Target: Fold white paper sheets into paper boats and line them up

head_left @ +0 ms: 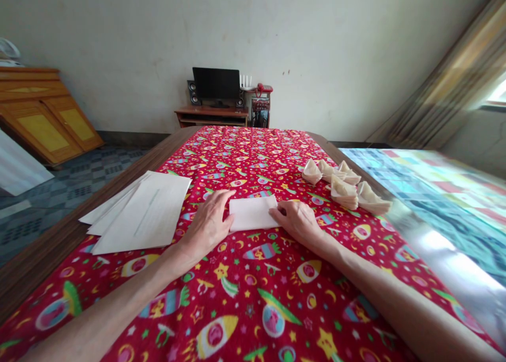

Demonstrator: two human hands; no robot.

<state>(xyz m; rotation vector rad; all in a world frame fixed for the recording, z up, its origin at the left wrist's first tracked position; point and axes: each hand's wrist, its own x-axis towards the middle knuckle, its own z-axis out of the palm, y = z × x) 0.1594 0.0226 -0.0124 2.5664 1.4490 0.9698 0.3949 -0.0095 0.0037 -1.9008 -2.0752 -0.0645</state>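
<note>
A small folded white paper (252,213) lies flat on the red patterned tablecloth (253,299). My left hand (208,221) rests at its left edge, fingers curled, thumb and fingertips pressing the fold. At the paper's right edge my right hand (297,221) presses down with its fingers bent. Both hands touch the paper; neither lifts it.
A loose stack of white sheets (142,212) lies to the left. Several folded paper pieces (344,184) sit piled at the right by the table edge. A glossy patterned surface (435,204) adjoins on the right. A desk with a monitor (215,84) stands by the far wall, and a wooden cabinet (43,114) at left.
</note>
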